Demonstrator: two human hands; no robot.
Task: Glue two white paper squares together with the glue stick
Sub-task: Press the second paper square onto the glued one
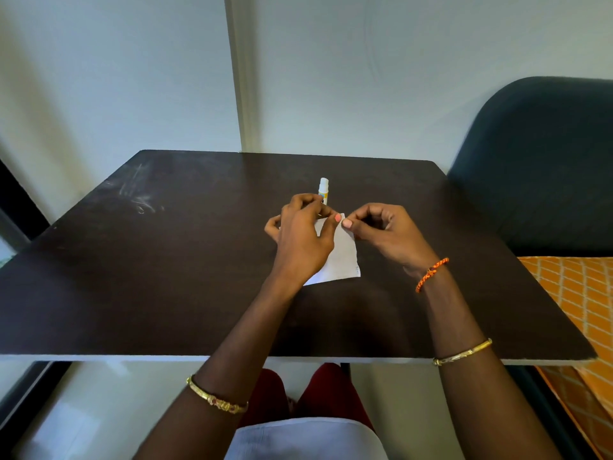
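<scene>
The paper (343, 260) lies on the dark bench (166, 277), just in front of the glue stick (324, 190), which stands upright behind the hands; only 1 white sheet is plainly told, so whether 2 squares are already stacked there cannot be said. The left hand (303, 237) has its fingers curled and pinches the paper's far edge, covering the sheet's left part; the right hand (384, 232) pinches the far right corner between thumb and forefinger, the other fingers curled loosely above.

Risks from here, as I judge them: if the squares are being laid together, a slight skew at that pinched corner would set the edges out of line, and glue grips fast, leaving little room to correct; a pull from both hands at once could crease or tear the thin sheet; sticky fingers may lift the paper when they let go; the left wrist, close in front of the glue stick, could knock it over.
</scene>
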